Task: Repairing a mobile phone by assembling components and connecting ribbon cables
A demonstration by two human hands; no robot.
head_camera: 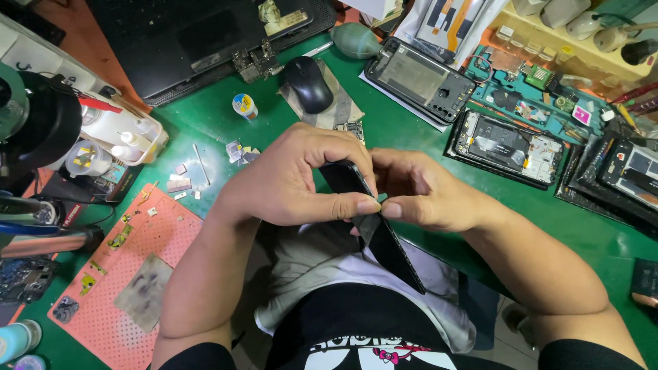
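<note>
Both of my hands are closed on one black phone (375,229), which stands on edge and tilts down toward my lap. My left hand (295,178) wraps over its upper end, thumb pressed along the near edge. My right hand (425,192) pinches the same edge from the opposite side, so the two thumb tips nearly meet at the rim.

Beyond the grip, a black computer mouse (308,83) rests on the green mat (219,116). Further out to the right of the grip lie several opened phones (507,145) with exposed boards. To the left and nearer me lies a pink perforated work pad (137,267) with small parts, and beyond it a white tray of bottles (127,140).
</note>
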